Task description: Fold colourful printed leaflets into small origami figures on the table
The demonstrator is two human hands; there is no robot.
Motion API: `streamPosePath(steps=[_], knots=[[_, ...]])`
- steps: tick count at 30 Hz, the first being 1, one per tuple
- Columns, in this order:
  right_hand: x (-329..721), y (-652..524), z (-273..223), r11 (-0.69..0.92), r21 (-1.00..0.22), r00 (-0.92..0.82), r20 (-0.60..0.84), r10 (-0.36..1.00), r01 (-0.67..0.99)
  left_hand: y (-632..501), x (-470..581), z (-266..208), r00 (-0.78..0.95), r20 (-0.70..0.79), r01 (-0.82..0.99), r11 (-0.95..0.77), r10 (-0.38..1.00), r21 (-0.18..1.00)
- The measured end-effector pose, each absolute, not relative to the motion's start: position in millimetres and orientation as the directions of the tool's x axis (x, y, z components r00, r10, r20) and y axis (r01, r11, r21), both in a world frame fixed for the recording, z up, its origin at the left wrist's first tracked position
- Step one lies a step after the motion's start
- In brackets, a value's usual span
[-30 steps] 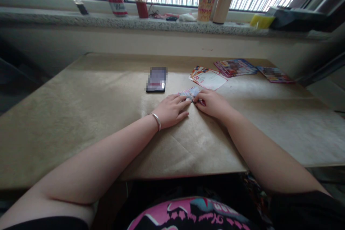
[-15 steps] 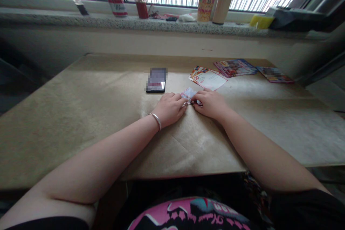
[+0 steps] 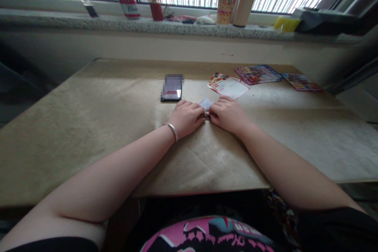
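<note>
A small piece of printed paper [image 3: 206,104], pale blue-white with reddish marks, lies on the table between my two hands. My left hand [image 3: 188,117], with a silver bangle at its wrist, has its fingers closed on the paper's left side. From the right, my right hand [image 3: 226,114] pinches the near right edge with curled fingers. Both hands rest low on the tabletop, and their fingertips are close together. Much of the paper is hidden under the fingers. Just beyond my left hand lies a phone [image 3: 172,87].
Beyond my right hand lie white and orange cards [image 3: 228,86]. Farther back are a stack of colourful printed cards [image 3: 260,74] and another small stack [image 3: 301,82]. The windowsill [image 3: 183,27] holds a red can [image 3: 127,2], a patterned cup [image 3: 227,3] and a yellow sponge-like block [image 3: 286,24].
My right hand has shifted slightly left, its fingers curling more over the paper. Less of the paper shows now. The left hand has barely moved.
</note>
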State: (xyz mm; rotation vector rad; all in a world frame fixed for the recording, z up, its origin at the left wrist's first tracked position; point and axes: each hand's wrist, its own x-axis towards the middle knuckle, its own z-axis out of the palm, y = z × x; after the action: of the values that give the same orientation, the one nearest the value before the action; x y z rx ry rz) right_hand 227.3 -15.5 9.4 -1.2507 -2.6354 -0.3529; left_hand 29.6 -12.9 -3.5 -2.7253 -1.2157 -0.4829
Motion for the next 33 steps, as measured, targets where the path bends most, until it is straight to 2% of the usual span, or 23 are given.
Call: streamPosePath(steps=[5, 8, 11, 17, 23, 33], knots=[[221.9, -19.2, 6.4, 0.595, 0.030, -0.570, 0.330, 0.753, 0.803, -9.4, 29.3, -4.6, 0.620, 0.362, 0.730, -0.681, 0.696, 0.060], [220.1, -20.9, 4.9, 0.588, -0.057, -0.530, 0.371, 0.763, 0.807, -7.8, 29.9, -7.5, 0.614, 0.427, 0.694, -0.712, 0.663, 0.108], [218.4, -22.2, 3.8, 0.586, -0.109, -0.500, 0.412, 0.762, 0.803, -7.8, 30.5, -9.3, 0.616, 0.494, 0.663, -0.742, 0.614, 0.097], [215.6, -24.4, 3.8, 0.595, -0.155, -0.482, 0.446, 0.754, 0.788, -11.5, 30.8, -5.7, 0.611, 0.552, 0.684, -0.730, 0.567, -0.008], [214.7, -24.2, 5.5, 0.602, -0.173, -0.486, 0.439, 0.756, 0.780, -14.0, 30.7, -1.5, 0.613, 0.556, 0.704, -0.707, 0.561, -0.063], [224.3, -19.5, 3.3, 0.591, -0.195, -0.478, 0.419, 0.772, 0.783, -12.3, 25.7, 2.6, 0.589, 0.582, 0.715, -0.697, 0.561, -0.051]])
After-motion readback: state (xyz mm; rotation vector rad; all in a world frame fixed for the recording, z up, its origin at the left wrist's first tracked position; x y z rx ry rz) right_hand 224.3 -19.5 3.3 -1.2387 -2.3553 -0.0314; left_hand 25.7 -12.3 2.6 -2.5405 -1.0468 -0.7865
